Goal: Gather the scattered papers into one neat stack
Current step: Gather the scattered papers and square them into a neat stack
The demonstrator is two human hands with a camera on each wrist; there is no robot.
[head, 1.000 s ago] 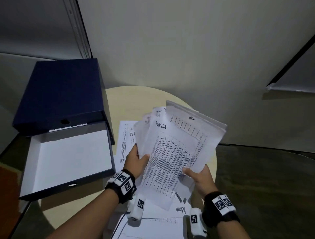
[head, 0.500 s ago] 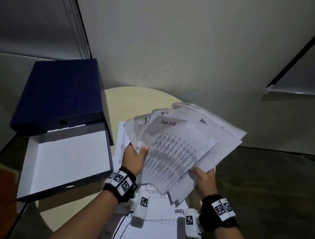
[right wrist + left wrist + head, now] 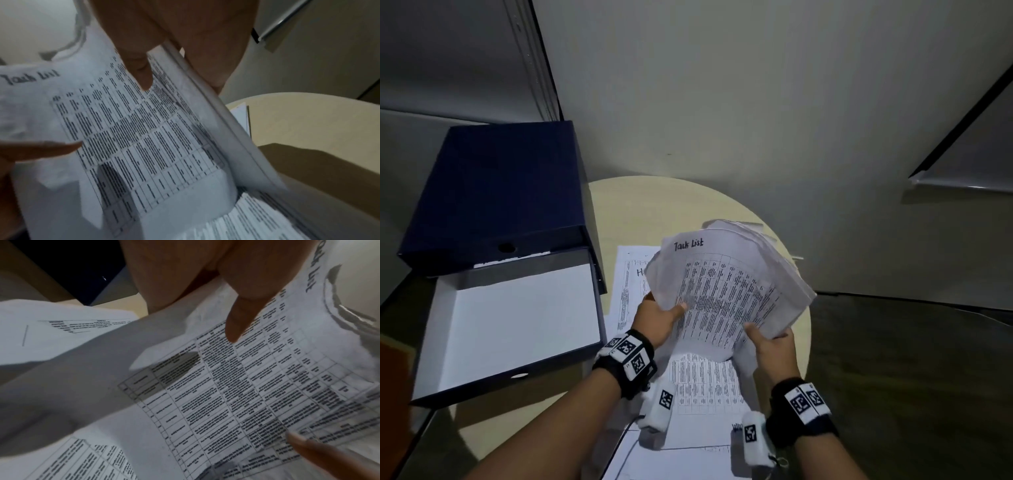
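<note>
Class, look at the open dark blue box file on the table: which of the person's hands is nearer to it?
Left. The left hand grips the paper bundle just beside the box file; the right hand holds the bundle's far side, farther away.

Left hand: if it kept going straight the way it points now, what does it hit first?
The left hand already grips the held papers, thumb on the Task List sheet, so it meets nothing new before those. Past them, up and right, probably bare table and then the wall; depth is unclear.
</note>
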